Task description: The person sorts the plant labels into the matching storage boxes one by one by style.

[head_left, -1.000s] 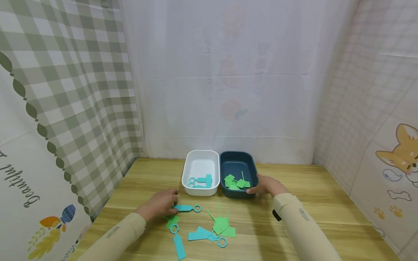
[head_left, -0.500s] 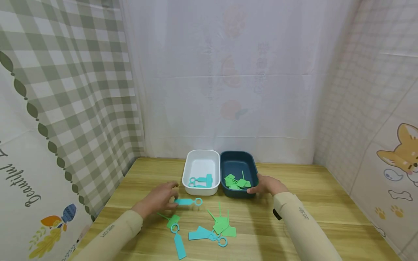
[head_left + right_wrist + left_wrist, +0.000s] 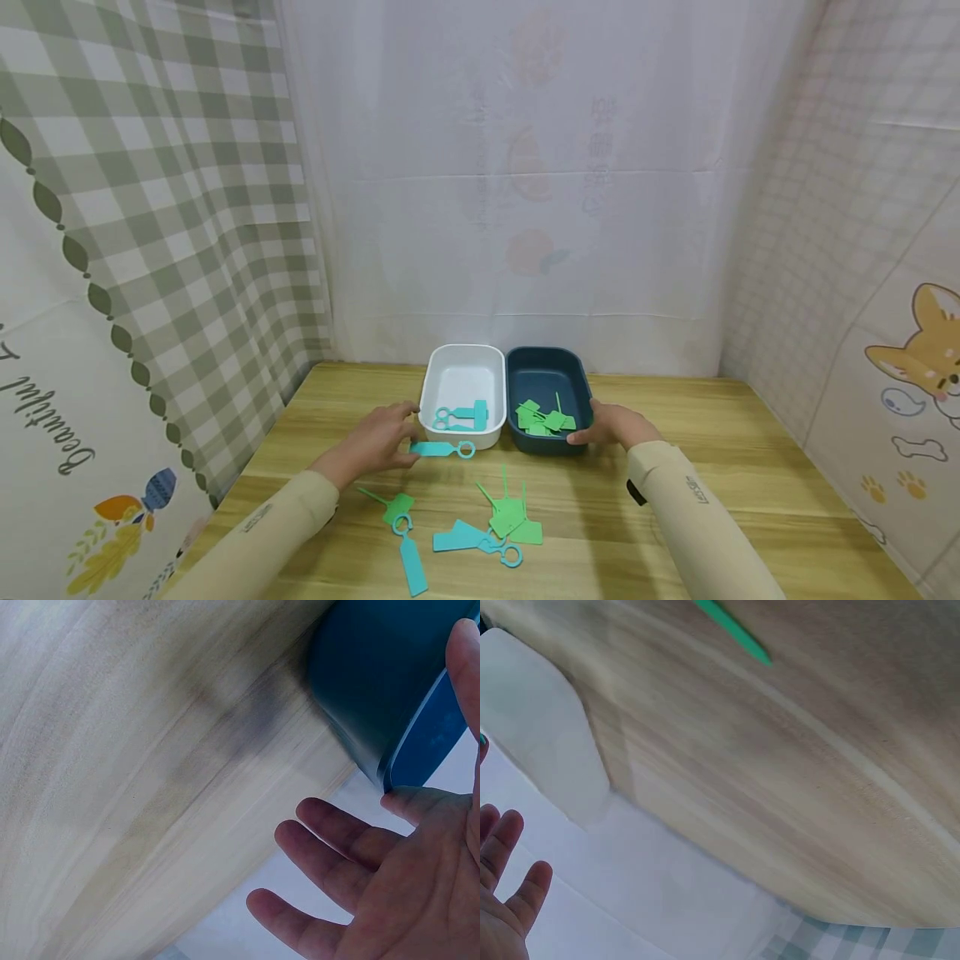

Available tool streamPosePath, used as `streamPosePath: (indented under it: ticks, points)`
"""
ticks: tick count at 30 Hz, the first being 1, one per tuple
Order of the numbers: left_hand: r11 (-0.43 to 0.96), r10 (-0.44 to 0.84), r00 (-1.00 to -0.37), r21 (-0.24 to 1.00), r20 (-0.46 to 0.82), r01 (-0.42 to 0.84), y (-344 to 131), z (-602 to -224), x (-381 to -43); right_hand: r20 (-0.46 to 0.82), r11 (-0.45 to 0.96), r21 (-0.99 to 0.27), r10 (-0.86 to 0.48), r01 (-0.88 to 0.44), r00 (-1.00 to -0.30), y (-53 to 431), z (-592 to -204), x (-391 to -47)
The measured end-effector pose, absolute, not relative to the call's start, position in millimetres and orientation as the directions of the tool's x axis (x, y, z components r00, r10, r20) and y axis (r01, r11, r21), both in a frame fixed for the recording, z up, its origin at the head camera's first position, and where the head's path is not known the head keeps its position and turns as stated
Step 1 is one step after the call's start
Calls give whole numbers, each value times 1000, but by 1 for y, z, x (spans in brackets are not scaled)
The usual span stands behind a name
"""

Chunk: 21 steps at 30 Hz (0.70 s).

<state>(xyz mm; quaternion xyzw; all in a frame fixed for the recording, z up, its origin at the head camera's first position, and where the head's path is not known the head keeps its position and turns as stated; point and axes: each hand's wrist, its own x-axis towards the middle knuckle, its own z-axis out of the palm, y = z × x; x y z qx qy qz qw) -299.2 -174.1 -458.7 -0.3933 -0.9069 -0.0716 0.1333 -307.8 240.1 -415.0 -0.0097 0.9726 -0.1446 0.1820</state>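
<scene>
Jutting from left fingers (image 3: 406,408) is a blue tag (image 3: 432,448).

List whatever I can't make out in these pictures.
Head view: one end of the held blue tag, hidden by the left hand.
Head view: the count of green tags in the navy bin; they overlap.
Left wrist view: part of the left hand, cut off by the left edge.

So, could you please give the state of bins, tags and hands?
White bin: upright, blue tags inside
Dark blue bin: upright, green tags inside
Left hand: holding one blue tag
Right hand: touching dark blue bin
Loose blue tags: lying on table
Loose green tags: lying on table
</scene>
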Motion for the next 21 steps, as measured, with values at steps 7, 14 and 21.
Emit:
streamPosePath:
  ticks: [7,14,21]
  points:
    - [696,673,-661,18,331,718,-168,-455,-306,-356,956,-292,-71,39,-932,240,-415,-308]
    - [708,672,-667,-16,323,706,-160,-448,-314,-360,959,-282,-66,41,-931,240,-415,-308]
    - [724,657,-686,-7,314,690,-153,-441,-323,-361,958,-284,-67,42,-930,240,-415,-308]
